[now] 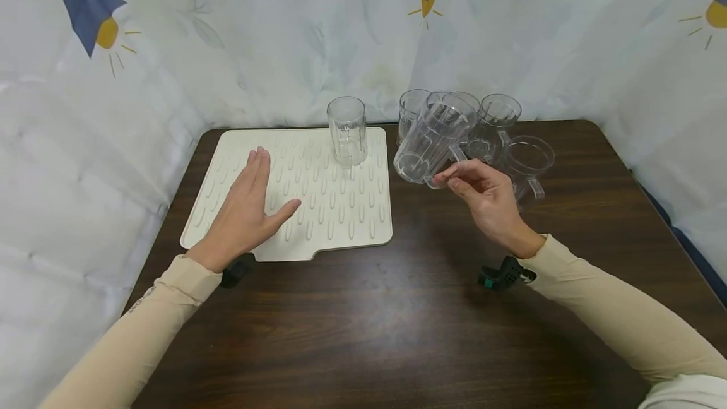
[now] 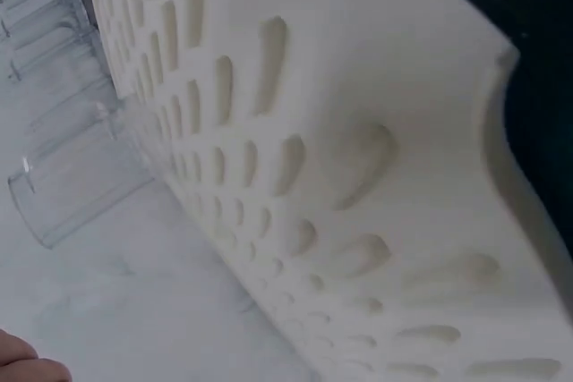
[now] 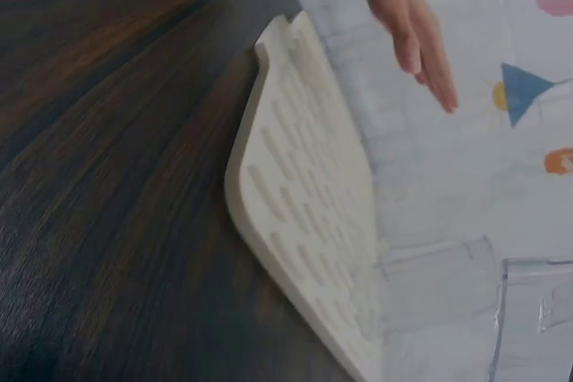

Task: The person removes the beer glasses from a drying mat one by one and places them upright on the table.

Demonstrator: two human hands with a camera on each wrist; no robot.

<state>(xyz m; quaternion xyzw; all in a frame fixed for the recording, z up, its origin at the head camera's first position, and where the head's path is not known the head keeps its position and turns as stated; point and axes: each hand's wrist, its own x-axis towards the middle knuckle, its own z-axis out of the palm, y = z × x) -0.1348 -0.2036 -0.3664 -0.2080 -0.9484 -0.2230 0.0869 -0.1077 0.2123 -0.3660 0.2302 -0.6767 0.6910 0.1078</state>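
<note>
My right hand (image 1: 485, 201) pinches the handle of a clear mug (image 1: 423, 144), which is tilted and held up right of the cream ridged mat (image 1: 341, 207). Part of a clear mug (image 3: 542, 319) also shows at the lower right of the right wrist view. Over the mat's left part hovers my left hand (image 1: 241, 207), fingers straight, thumb spread, holding nothing. Another clear mug (image 1: 348, 131) stands upright at the mat's back right; the left wrist view shows that mug (image 2: 81, 176) too. Only a few left fingertips (image 2: 31, 369) enter that view.
Several more clear mugs cluster at the back right of the dark wooden table (image 1: 386, 333), among them a mug (image 1: 528, 160) with its handle toward the front. The held mug partly overlaps them. A white patterned sheet (image 1: 307, 49) hangs behind the table.
</note>
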